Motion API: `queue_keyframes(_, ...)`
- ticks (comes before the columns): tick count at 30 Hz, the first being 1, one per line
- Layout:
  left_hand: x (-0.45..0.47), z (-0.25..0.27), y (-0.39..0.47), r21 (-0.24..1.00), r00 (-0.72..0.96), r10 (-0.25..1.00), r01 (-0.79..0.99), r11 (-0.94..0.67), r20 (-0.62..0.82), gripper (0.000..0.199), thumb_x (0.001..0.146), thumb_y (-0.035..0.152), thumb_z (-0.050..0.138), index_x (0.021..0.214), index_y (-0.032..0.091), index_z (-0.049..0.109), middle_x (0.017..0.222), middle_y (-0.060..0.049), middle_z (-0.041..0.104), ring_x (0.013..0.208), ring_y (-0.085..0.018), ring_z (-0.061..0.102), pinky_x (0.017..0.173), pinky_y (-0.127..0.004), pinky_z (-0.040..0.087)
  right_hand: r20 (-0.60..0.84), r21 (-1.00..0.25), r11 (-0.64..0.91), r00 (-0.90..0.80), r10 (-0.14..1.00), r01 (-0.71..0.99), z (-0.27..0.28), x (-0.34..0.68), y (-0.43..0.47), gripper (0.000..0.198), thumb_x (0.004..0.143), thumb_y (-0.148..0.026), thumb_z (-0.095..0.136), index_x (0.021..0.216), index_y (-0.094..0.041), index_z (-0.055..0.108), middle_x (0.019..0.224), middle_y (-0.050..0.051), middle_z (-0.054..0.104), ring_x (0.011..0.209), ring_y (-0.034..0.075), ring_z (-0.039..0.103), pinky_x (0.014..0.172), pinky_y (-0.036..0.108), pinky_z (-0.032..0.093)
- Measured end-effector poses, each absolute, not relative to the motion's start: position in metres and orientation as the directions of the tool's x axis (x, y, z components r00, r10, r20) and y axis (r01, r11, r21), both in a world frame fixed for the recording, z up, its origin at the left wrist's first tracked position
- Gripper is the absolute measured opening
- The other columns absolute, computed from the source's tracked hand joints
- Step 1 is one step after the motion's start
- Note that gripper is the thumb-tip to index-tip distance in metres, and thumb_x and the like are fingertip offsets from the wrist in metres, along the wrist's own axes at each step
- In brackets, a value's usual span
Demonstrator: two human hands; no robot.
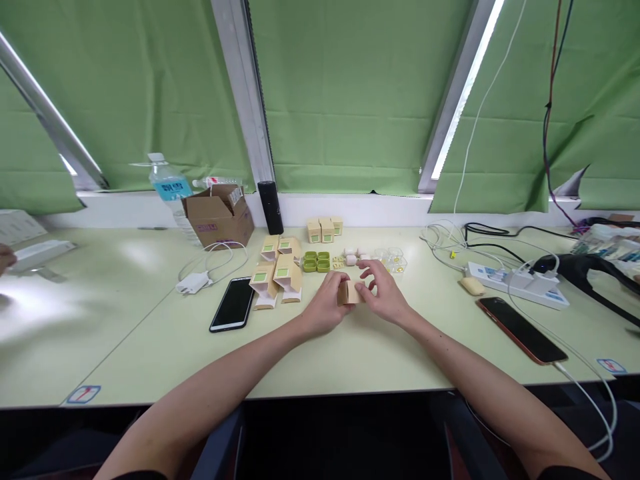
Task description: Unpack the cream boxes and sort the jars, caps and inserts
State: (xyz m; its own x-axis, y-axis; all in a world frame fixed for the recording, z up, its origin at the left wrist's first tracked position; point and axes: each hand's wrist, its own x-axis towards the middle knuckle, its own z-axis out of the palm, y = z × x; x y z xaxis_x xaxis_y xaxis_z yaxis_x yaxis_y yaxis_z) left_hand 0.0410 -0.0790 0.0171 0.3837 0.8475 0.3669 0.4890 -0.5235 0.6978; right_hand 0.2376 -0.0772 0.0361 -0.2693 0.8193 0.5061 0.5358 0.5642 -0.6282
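A small tan cardboard box is held just above the table in front of me. My left hand is wrapped round its left side. On the right, the thumb and curled fingers of my right hand grip the box's edge, with the index finger raised. Beyond my hands lie green square cups, small yellowish pieces, white-pink pieces and clear plastic containers. To the left stand several similar boxes with green labels and open flaps.
Closed boxes stand at the back. A black phone, a white charger, a brown carton and a bottle are to the left. Rightward lie another phone, a power strip and cables. A person's hand shows far left.
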Motion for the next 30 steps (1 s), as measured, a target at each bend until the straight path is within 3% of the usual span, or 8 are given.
queue_keyframes(7,0.034,0.015,-0.085,0.371,0.467,0.699,0.613,-0.697,0.542,0.04,0.083,0.011,0.059,0.121,0.021,0.05,0.118,-0.012,0.05,0.109,-0.029,0.056,0.081,-0.041,0.054,0.502,-0.652,0.591,-0.312,0.806,0.475,0.028,0.233,-0.085,0.05,0.091,-0.024,0.056,0.139,-0.031,0.043,0.136,0.012,0.054,0.103,0.025,0.066,0.077,0.042,0.061)
queue_keyframes(19,0.034,0.008,-0.082,0.073,0.548,0.662,0.74,-0.669,0.511,0.04,0.082,0.006,0.053,0.119,0.021,0.051,0.115,-0.012,0.054,0.105,-0.028,0.058,0.065,-0.033,0.053,0.416,-0.729,0.535,-0.343,0.842,0.427,0.018,0.228,-0.086,0.068,0.083,-0.018,0.058,0.145,-0.031,0.033,0.14,0.014,0.045,0.103,0.024,0.063,0.083,0.044,0.062)
queue_keyframes(25,0.035,0.01,-0.082,0.152,0.504,0.705,0.75,-0.644,0.499,0.043,0.079,0.003,0.052,0.118,0.021,0.048,0.123,-0.013,0.053,0.111,-0.03,0.058,0.065,-0.034,0.054,0.406,-0.755,0.479,-0.254,0.878,0.448,0.02,0.232,-0.082,0.064,0.076,-0.012,0.055,0.134,-0.03,0.033,0.139,0.012,0.046,0.088,0.021,0.064,0.078,0.041,0.059)
queue_keyframes(28,0.032,0.01,-0.078,0.244,0.465,0.729,0.733,-0.635,0.502,0.051,0.076,0.003,0.053,0.122,0.021,0.044,0.125,-0.014,0.053,0.116,-0.031,0.057,0.071,-0.037,0.055,0.422,-0.779,0.452,-0.169,0.891,0.436,0.022,0.238,-0.076,0.055,0.081,-0.013,0.05,0.131,-0.03,0.033,0.139,0.011,0.049,0.072,0.016,0.06,0.07,0.039,0.057)
queue_keyframes(30,0.031,0.009,-0.075,0.292,0.446,0.728,0.709,-0.642,0.52,0.053,0.079,0.005,0.054,0.127,0.021,0.04,0.125,-0.014,0.053,0.115,-0.03,0.056,0.077,-0.039,0.055,0.441,-0.79,0.452,-0.129,0.888,0.415,0.022,0.241,-0.072,0.048,0.087,-0.016,0.048,0.13,-0.03,0.033,0.139,0.011,0.049,0.078,0.018,0.063,0.068,0.038,0.057)
